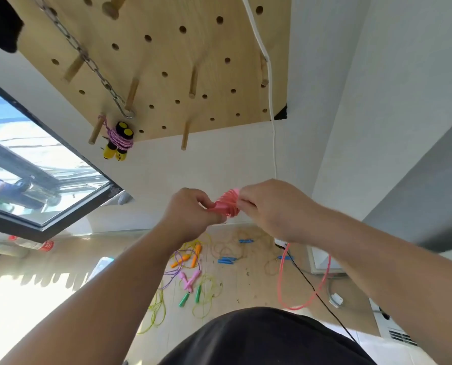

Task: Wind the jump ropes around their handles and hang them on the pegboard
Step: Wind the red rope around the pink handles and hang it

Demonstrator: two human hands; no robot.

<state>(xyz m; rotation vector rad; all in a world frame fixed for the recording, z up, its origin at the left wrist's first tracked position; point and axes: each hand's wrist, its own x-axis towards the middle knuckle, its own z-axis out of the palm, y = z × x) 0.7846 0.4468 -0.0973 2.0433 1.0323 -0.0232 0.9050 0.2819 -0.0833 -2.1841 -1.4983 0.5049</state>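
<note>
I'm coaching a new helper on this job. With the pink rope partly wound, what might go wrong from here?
The loose pink loop hangs by a black cable and may snag it. The coils pinched between the left hand and right hand could slip loose during the reach to a free peg.

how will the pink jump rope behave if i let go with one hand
Probably floppy: its unwound part sags in a slack loop below the right hand. Likely light, the cord being thin. The wound coils might spring loose without the left hand gripping them.
</note>
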